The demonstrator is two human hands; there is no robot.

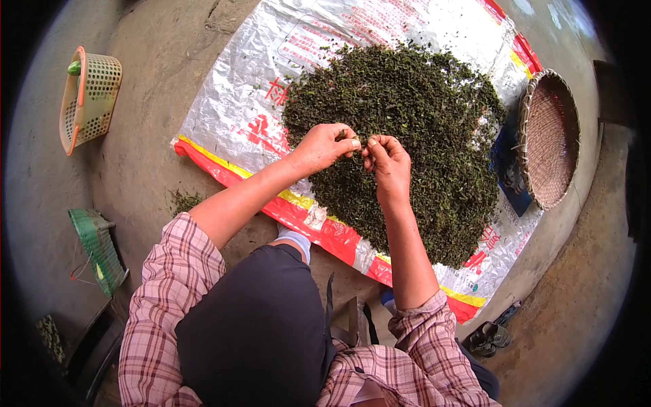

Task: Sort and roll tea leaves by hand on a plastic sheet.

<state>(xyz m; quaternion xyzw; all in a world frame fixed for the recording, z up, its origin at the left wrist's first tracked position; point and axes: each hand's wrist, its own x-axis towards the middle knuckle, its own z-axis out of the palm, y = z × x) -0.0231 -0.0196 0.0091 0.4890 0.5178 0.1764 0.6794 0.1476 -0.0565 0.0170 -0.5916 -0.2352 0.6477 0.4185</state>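
Observation:
A broad, loose heap of dark green, leafy plant material (432, 102), perhaps tea leaves, is spread on a flattened woven plastic sack (224, 102). Over the heap's near left part, my left hand (325, 145) and my right hand (387, 160) meet almost fingertip to fingertip. Thumb and fingers of each are pinched around a tiny leafy piece (361, 142) between them. The piece is too small to make out well, and the curled fingers partly hide it. Both forearms reach in over the sack's red and yellow near border.
A round woven bamboo basket (549, 142) sits tilted at the sack's right edge, by a dark blue sheet (510, 173). To the left stand a perforated plastic basket (99, 96) and a green woven basket (99, 249). Shoes (489, 338) lie lower right; spilled leaves (184, 201) dot the concrete floor.

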